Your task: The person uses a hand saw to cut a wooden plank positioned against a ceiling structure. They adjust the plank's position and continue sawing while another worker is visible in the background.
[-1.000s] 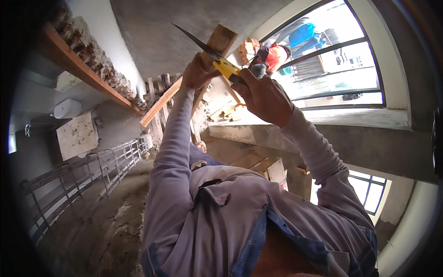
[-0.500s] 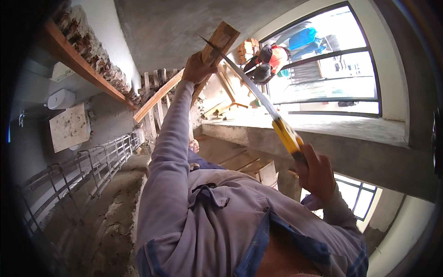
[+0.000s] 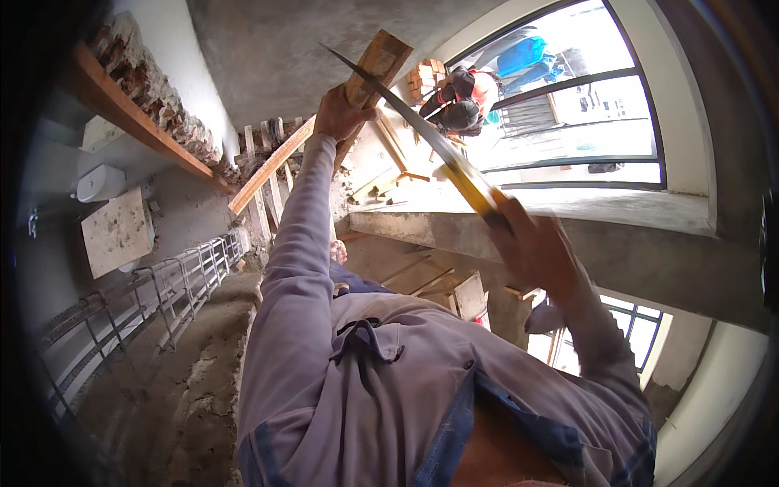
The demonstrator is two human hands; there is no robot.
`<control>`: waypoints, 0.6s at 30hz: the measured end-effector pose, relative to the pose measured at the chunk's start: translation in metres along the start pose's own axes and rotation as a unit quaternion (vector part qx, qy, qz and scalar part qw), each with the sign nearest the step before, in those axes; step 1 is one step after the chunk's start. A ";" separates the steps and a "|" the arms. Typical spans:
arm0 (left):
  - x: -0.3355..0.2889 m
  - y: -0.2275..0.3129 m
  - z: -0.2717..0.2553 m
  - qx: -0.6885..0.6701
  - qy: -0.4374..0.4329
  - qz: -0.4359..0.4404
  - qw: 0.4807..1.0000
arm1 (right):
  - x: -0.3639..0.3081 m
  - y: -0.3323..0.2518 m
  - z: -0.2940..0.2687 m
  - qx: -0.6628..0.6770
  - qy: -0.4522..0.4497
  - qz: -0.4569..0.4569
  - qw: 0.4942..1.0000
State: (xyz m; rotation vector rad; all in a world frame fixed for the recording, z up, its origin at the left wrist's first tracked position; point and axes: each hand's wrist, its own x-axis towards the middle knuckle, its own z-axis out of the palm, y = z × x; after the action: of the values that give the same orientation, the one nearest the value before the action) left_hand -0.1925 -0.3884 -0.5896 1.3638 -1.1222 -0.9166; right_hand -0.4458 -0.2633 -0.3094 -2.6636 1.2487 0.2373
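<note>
My left hand (image 3: 342, 114) is closed round a wooden board (image 3: 381, 61), whose upper end sticks out above my fingers. Across the board, just beyond my knuckles, lies the blade of a hand saw (image 3: 422, 130); its pointed tip reaches past the board's left edge. My right hand (image 3: 527, 243) grips the saw's yellow and black handle, a little smeared by motion. Whether the teeth have cut into the wood cannot be made out.
A co-worker (image 3: 462, 114) bends near a stack of bricks (image 3: 423, 79) by the large window (image 3: 568, 122). Wood offcuts (image 3: 373, 187) lie below the sill. At left are a rebar cage (image 3: 187, 272), a wooden beam (image 3: 146, 122) and a toilet (image 3: 101, 183).
My right hand has pushed the saw up and to the left, so more of the blade's tip extends past the board. My left hand keeps its hold on the board.
</note>
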 end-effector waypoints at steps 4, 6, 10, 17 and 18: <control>0.007 -0.008 0.009 -0.031 -0.028 0.036 0.998 | 0.120 0.008 0.048 0.025 0.133 -0.112 0.984; 0.013 -0.037 -0.005 0.032 0.014 0.072 0.997 | 0.099 -0.010 0.019 0.018 0.065 -0.123 0.990; 0.004 -0.010 -0.010 0.016 -0.003 -0.014 1.000 | -0.029 0.004 -0.020 -0.013 -0.007 -0.048 0.999; 0.002 -0.016 0.023 -0.047 -0.035 0.014 0.998 | 0.114 0.008 0.048 0.030 0.059 -0.052 0.996; 0.005 -0.024 0.017 -0.060 -0.024 0.020 0.998 | 0.133 0.000 0.054 0.014 0.068 -0.076 0.995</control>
State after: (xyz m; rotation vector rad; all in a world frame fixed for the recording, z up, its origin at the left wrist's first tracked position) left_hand -0.2042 -0.3981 -0.6153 1.2224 -1.1090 -0.9763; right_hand -0.3648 -0.3491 -0.3911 -2.7743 1.0681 0.0177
